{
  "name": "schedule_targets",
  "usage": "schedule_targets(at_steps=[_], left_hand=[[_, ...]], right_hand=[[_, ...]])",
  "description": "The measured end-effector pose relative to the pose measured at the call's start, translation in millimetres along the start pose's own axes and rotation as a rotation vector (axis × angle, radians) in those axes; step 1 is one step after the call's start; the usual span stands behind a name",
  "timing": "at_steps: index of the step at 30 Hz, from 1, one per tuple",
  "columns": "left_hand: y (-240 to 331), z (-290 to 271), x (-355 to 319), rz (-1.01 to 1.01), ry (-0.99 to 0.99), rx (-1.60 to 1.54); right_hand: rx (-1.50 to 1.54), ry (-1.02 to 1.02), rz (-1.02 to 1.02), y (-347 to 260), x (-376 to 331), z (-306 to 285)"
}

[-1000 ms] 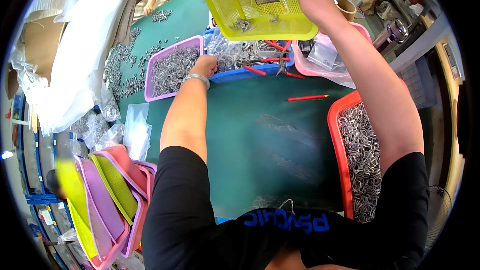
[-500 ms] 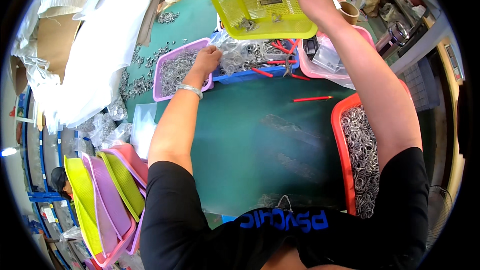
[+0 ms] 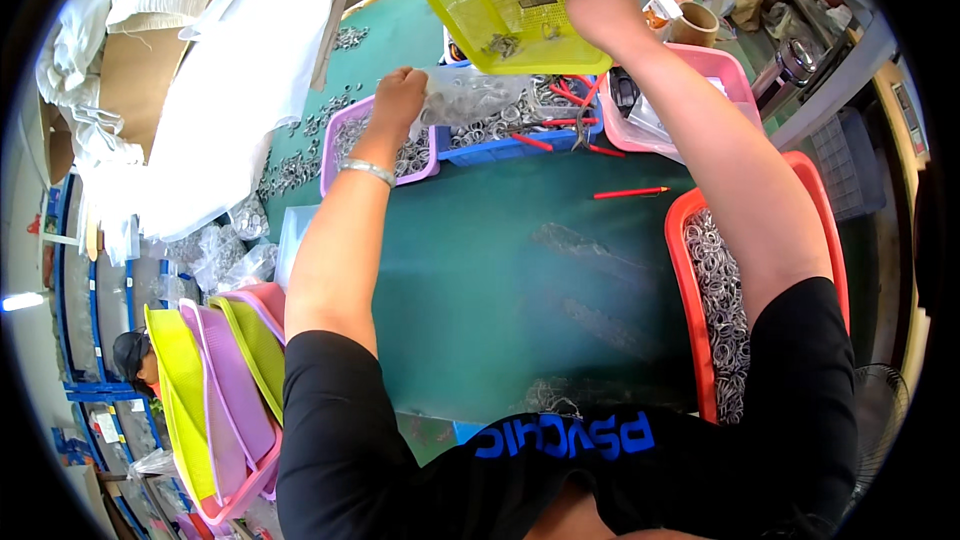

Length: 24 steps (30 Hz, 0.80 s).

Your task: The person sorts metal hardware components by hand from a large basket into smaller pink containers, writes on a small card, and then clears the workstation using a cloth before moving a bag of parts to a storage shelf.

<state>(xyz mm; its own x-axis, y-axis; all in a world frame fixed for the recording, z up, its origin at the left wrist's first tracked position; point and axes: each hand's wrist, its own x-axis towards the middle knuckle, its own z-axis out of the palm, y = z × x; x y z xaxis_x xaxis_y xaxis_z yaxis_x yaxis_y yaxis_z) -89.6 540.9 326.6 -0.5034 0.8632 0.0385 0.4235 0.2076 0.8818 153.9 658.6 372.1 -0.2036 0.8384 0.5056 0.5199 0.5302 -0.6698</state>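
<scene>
My right hand [image 3: 608, 12] grips the right rim of a yellow-green plastic basket [image 3: 470, 0], tilted up over the far side of the table. A few small metal pieces [image 3: 503, 44] lie in its lower part. My left hand [image 3: 400, 98] is closed on the edge of a transparent plastic bag [image 3: 470, 95], which stretches right over a blue tray [image 3: 520, 148]. In that tray are metal rings and red-handled pliers [image 3: 585, 120]. Below my left hand stands a purple basket [image 3: 330, 175] of metal rings, partly hidden by my wrist.
A red-orange basket [image 3: 686, 280] full of metal rings stands on the right, partly under my right arm. A red pen [image 3: 630, 193] lies on the green table [image 3: 480, 280]. Far right is a pink basket [image 3: 725, 65]. Stacked baskets [image 3: 225, 390] stand left; loose metal pieces [image 3: 295, 170] lie far left.
My left hand has risen away from the purple basket's edge, pulling the plastic bag up and leftward. The yellow-green basket has shifted slightly up and left with my right hand.
</scene>
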Motion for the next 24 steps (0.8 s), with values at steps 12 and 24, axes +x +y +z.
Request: schedule_targets(at_steps=[12,24], left_hand=[[32.6,15.8,38.0,0.29,0.076,0.633],[40.5,7.5,40.6,0.413,0.246,0.709]], right_hand=[[-0.236,-0.037,-0.171,-30.6,-20.5,19.5],[-0.233,-0.029,-0.458,-35.7,-16.1,30.4]])
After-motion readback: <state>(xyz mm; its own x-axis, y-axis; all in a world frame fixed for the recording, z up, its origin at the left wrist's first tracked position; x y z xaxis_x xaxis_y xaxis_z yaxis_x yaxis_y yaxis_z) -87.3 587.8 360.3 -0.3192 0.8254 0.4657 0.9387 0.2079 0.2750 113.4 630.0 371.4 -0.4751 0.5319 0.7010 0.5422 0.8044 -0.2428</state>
